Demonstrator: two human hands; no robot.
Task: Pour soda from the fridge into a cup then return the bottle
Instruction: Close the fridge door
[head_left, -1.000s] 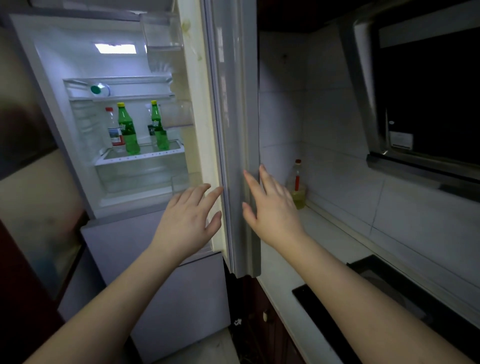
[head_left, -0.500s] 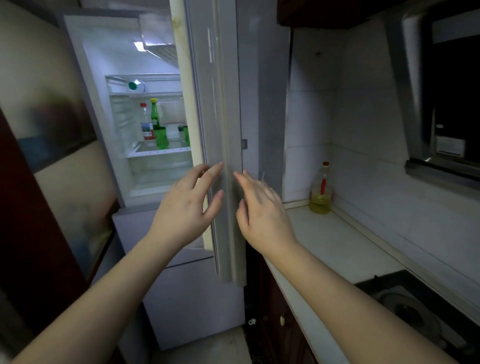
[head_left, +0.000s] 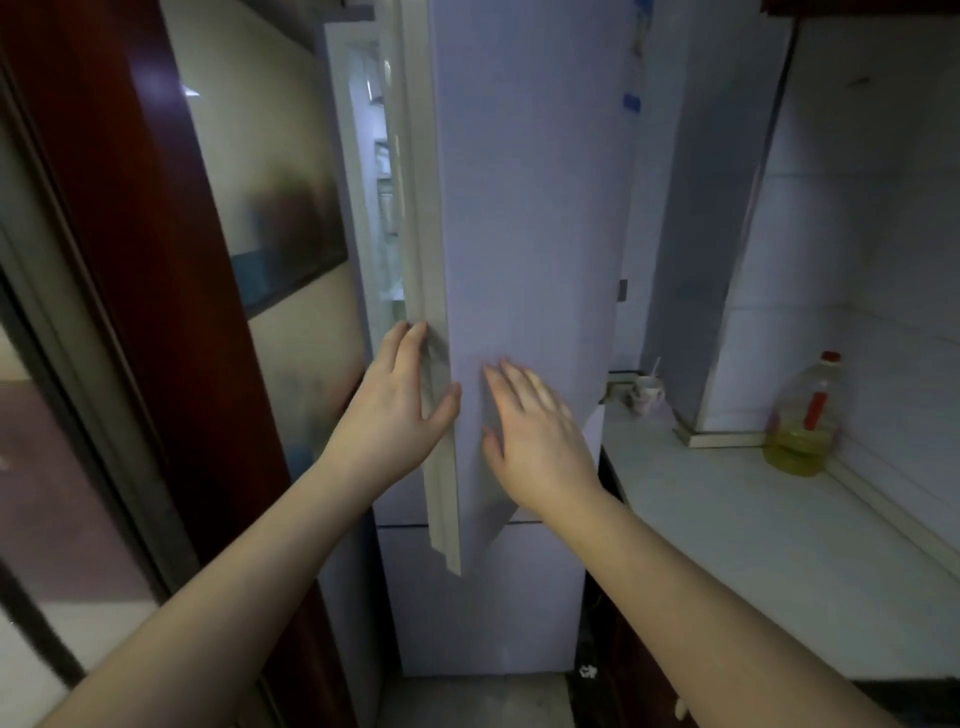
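Head view: since the earlier frame your fridge door has swung nearly closed, hiding the bottles. It stands vertical at frame centre. Your left hand cups its edge; your right hand presses flat, fingers spread.

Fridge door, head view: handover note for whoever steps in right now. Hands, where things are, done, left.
Left hand: open, fingers on the fridge door edge.
Right hand: open, flat on the door's front.
Door nearly shut; a narrow gap shows the lit interior. No soda bottle in view.
Cup stands on the counter by the fridge; contents not visible.
Left: push the door fully shut.
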